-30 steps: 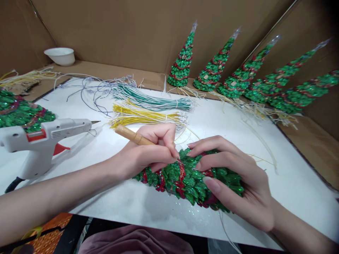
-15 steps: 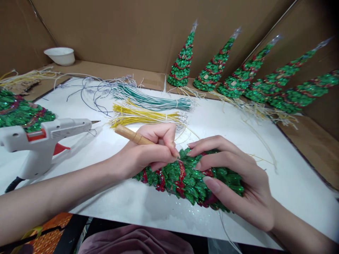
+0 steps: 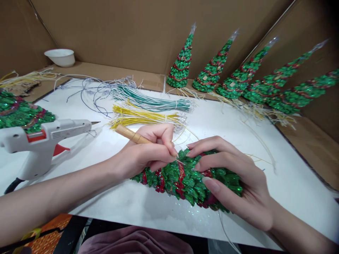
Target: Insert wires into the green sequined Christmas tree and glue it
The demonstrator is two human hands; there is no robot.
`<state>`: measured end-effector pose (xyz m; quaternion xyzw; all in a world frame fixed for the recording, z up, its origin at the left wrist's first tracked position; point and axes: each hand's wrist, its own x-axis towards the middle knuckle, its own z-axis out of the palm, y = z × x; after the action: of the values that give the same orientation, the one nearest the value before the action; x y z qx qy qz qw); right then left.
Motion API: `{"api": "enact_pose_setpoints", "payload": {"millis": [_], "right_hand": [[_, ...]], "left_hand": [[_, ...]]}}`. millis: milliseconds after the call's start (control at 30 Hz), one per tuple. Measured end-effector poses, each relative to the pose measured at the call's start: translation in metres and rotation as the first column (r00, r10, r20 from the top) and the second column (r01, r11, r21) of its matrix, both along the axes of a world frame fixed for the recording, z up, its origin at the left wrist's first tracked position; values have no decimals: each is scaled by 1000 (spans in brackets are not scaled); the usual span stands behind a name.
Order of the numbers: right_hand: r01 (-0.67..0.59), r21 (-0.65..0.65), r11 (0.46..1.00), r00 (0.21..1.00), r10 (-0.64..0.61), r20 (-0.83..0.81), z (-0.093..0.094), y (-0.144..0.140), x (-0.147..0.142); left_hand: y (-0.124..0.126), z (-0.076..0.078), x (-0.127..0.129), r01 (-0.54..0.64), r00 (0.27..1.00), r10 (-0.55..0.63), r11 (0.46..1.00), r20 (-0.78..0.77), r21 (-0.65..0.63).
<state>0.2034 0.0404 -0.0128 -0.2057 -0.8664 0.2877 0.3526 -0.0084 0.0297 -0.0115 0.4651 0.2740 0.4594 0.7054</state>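
Observation:
A glittery green cone tree with red garlands (image 3: 185, 181) lies on its side on the white board (image 3: 291, 183). My right hand (image 3: 238, 183) rests over its wide end, fingers spread and pressing it down. My left hand (image 3: 148, 153) grips a wooden-handled awl (image 3: 132, 135) like a pen. The awl's thin metal tip touches the tree's foliage between my two hands. A thin wire trails from the tree's base toward me.
A white glue gun (image 3: 42, 141) stands at the left, nozzle pointing right. Bundles of green wires (image 3: 153, 100) and yellow wires (image 3: 148, 118) lie behind my hands. Several finished trees (image 3: 238, 77) line the cardboard back wall. A white bowl (image 3: 60, 57) sits far left.
My left hand and the awl tip have shifted very slightly against the tree. The view has tipped a little. Otherwise nothing has moved.

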Motion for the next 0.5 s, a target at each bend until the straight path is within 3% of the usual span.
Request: {"api": "enact_pose_setpoints", "payload": {"millis": [267, 400, 500], "right_hand": [[2, 2, 1000, 1000, -2, -1, 0, -1, 1], [3, 3, 1000, 1000, -3, 4, 0, 0, 0], [0, 4, 1000, 1000, 0, 5, 0, 0, -1]], "left_hand": [[0, 0, -2, 53, 998, -51, 998, -49, 41], [3, 8, -3, 108, 985, -103, 994, -135, 30], [3, 18, -3, 128, 960, -94, 985, -263, 115]]}}
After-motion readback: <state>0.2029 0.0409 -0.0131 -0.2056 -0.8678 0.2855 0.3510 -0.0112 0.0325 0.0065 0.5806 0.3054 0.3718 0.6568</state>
